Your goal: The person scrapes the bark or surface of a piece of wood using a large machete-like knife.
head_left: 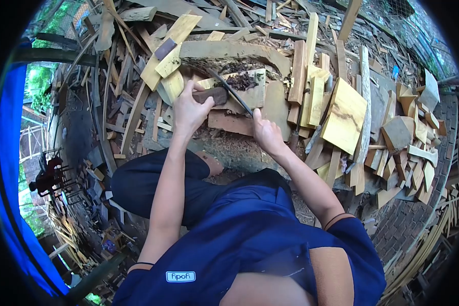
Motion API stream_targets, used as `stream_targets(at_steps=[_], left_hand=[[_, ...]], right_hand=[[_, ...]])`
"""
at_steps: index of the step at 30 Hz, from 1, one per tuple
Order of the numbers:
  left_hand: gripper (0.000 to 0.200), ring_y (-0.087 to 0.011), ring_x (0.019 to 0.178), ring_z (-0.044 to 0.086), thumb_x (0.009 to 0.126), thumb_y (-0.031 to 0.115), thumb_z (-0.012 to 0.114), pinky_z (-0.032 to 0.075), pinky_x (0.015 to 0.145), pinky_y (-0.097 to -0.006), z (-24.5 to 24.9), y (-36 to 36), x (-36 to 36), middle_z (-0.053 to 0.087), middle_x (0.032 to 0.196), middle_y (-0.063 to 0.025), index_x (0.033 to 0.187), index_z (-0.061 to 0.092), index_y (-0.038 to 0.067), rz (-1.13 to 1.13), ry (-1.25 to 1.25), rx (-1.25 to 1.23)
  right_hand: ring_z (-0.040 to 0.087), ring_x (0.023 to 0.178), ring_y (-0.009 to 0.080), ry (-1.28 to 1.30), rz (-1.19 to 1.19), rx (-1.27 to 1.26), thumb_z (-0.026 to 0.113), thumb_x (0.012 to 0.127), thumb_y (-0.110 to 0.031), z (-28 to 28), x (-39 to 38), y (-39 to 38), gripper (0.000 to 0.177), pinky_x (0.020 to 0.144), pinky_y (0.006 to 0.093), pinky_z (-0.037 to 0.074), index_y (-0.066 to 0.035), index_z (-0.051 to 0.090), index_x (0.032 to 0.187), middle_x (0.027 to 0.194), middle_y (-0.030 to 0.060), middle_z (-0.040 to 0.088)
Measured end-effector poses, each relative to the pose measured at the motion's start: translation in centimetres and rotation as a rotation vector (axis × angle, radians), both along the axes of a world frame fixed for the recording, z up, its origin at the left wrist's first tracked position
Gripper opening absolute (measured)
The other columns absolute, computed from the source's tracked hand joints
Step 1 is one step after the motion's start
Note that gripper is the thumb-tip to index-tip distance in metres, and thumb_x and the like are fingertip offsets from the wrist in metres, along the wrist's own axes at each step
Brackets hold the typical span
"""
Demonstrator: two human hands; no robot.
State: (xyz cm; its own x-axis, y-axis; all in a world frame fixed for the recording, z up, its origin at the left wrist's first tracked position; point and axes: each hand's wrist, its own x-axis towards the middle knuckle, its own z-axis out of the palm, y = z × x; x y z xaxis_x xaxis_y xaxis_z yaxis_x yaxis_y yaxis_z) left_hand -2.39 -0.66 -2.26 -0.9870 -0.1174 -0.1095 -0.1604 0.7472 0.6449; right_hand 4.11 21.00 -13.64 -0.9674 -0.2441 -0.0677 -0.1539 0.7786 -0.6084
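My left hand (188, 111) has its thumb and fingers closed on a small dark brown wood block (213, 96), holding it over the work spot. My right hand (268, 133) is wrapped round the near end of a long, thin dark blade (233, 93), whose handle is mostly hidden in the fist. The blade slants away to the upper left and passes right beside the block's right end. Beneath them lie pale boards (255, 92) strewn with dark brown shavings (241, 81). A reddish-brown plank (231, 124) lies on the near side.
A curved, thick timber (234, 50) borders the far side. Pale boards with a purple-brown block (166, 49) lean at the left. To the right are a yellowish slab (345, 116), upright timber pieces (298, 71) and a heap of offcuts (400, 135). A blue tarp (7, 168) hangs far left.
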Motion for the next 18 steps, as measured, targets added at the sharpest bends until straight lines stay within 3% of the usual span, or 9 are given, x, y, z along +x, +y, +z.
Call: stream_targets(at_steps=[2, 3, 4, 6, 7, 10, 13, 18], left_hand=[[0.032, -0.0266, 0.079, 0.071, 0.074, 0.016, 0.072, 0.055, 0.066, -0.0379, -0.8, -0.7, 1.0, 0.070, 0.084, -0.0146, 0.100, 0.059, 0.004, -0.009, 0.132, 0.142], [0.029, -0.0176, 0.079, 0.069, 0.078, 0.008, 0.072, 0.057, 0.059, -0.0308, 0.7, -0.3, 1.8, 0.068, 0.092, -0.0117, 0.103, 0.058, 0.001, -0.028, 0.143, 0.185], [0.029, -0.0176, 0.079, 0.069, 0.078, 0.008, 0.072, 0.057, 0.059, -0.0308, 0.4, -0.5, 2.4, 0.068, 0.092, -0.0117, 0.103, 0.058, 0.001, -0.029, 0.152, 0.181], [0.027, -0.0141, 0.083, 0.066, 0.082, 0.004, 0.071, 0.059, 0.057, -0.0252, -0.7, -1.4, 3.5, 0.064, 0.103, -0.0099, 0.105, 0.057, 0.000, 0.095, 0.064, 0.568], [0.028, -0.0153, 0.085, 0.065, 0.084, 0.003, 0.071, 0.061, 0.062, -0.0256, -0.8, -1.5, 3.8, 0.060, 0.109, -0.0104, 0.108, 0.056, 0.000, 0.093, 0.036, 0.637], [0.029, -0.0142, 0.086, 0.065, 0.084, 0.004, 0.071, 0.061, 0.063, -0.0260, -0.7, -1.5, 3.8, 0.060, 0.109, -0.0111, 0.110, 0.056, 0.000, -0.029, 0.130, 0.502], [0.029, -0.0121, 0.081, 0.065, 0.085, 0.004, 0.071, 0.060, 0.062, -0.0260, -0.6, -1.8, 3.3, 0.061, 0.107, -0.0103, 0.110, 0.057, 0.001, -0.005, 0.095, 0.584], [0.029, -0.0108, 0.071, 0.065, 0.085, 0.006, 0.071, 0.059, 0.057, -0.0253, -0.7, -1.7, 2.7, 0.064, 0.099, -0.0090, 0.110, 0.057, 0.000, 0.035, 0.059, 0.566]], right_hand=[[0.064, 0.066, 0.0466, -0.042, 0.009, 0.028, 0.042, 0.093, -0.011, -0.2, 0.4, -0.1, 0.027, 0.060, 0.0577, 0.050, 0.001, 0.040, 0.118, 0.072, 0.0259, 0.064], [0.066, 0.068, 0.0455, -0.067, 0.030, 0.059, 0.041, 0.091, -0.008, -0.2, -0.1, 0.1, 0.035, 0.061, 0.0568, 0.052, 0.002, 0.041, 0.124, 0.076, 0.0260, 0.066], [0.066, 0.068, 0.0455, -0.058, 0.031, 0.055, 0.041, 0.091, -0.008, -0.3, -0.4, 0.1, 0.035, 0.061, 0.0568, 0.052, 0.002, 0.041, 0.124, 0.076, 0.0260, 0.066], [0.065, 0.070, 0.0465, -0.064, 0.040, 0.010, 0.041, 0.094, -0.011, -0.5, -0.1, 0.3, 0.034, 0.063, 0.0581, 0.051, 0.002, 0.040, 0.126, 0.077, 0.0273, 0.066], [0.063, 0.073, 0.0498, -0.104, 0.042, -0.066, 0.041, 0.098, -0.017, -0.7, -0.4, 0.5, 0.027, 0.065, 0.0598, 0.048, -0.002, 0.040, 0.120, 0.078, 0.0291, 0.064], [0.060, 0.076, 0.0527, -0.165, 0.057, -0.206, 0.041, 0.101, -0.023, -0.1, -0.8, 1.0, 0.022, 0.067, 0.0611, 0.045, -0.004, 0.038, 0.110, 0.078, 0.0305, 0.063], [0.059, 0.077, 0.0536, -0.222, 0.017, -0.219, 0.043, 0.101, -0.024, 1.3, -0.7, 1.0, 0.021, 0.068, 0.0617, 0.044, -0.005, 0.037, 0.104, 0.078, 0.0310, 0.062], [0.058, 0.077, 0.0545, -0.235, 0.017, -0.207, 0.042, 0.101, -0.025, 0.6, -0.7, 0.7, 0.020, 0.069, 0.0620, 0.044, -0.006, 0.037, 0.106, 0.078, 0.0321, 0.062]])
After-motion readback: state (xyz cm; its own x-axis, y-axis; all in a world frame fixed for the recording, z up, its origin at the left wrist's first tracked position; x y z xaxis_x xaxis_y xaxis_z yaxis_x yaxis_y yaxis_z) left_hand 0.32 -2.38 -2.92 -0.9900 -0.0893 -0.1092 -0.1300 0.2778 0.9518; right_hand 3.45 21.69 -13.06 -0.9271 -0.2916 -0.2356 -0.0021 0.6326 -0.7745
